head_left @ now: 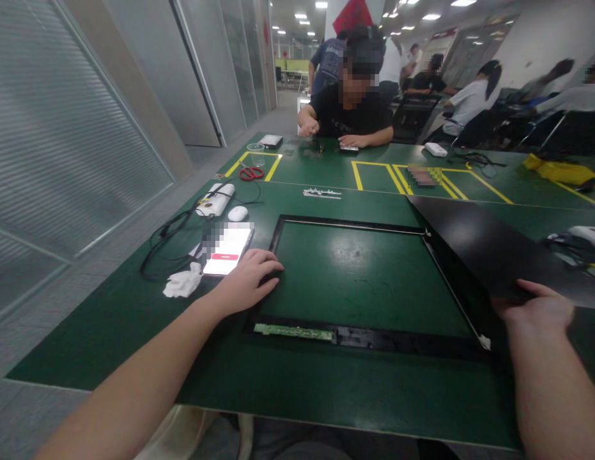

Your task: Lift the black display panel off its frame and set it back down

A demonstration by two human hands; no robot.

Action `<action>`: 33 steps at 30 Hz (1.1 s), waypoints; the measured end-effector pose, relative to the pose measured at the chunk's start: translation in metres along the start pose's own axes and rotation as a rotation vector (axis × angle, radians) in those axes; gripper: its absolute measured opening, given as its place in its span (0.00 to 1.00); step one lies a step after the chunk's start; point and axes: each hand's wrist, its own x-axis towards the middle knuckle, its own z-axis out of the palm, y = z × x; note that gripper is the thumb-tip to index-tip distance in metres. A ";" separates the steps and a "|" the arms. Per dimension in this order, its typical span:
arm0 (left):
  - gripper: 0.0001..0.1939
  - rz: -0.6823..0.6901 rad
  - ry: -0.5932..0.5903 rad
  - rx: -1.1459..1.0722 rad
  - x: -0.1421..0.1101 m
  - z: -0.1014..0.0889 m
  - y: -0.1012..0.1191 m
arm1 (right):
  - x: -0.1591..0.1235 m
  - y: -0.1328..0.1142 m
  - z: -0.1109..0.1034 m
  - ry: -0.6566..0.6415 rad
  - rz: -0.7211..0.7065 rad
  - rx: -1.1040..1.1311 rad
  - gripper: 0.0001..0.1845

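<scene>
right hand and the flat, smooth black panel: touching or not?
Touching. The head view shows the right hand gripping the flat, smooth black panel, thumb laid over its near edge with no gap visible.

Black panel (479,239) cut off at right; phone (232,246) partly pixelated.

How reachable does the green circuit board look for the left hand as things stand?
Probably yes: the left hand is at the left side of the black frame, near the green circuit board on its near side, and nothing appears to cover the board or block the way.
</scene>
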 end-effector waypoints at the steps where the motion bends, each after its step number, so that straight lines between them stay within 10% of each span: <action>1: 0.16 0.003 0.001 0.003 0.000 0.000 0.000 | 0.000 0.000 0.000 -0.004 0.000 -0.001 0.19; 33: 0.16 0.015 0.015 0.006 0.000 0.001 -0.001 | 0.001 -0.001 0.001 0.060 0.005 -0.055 0.15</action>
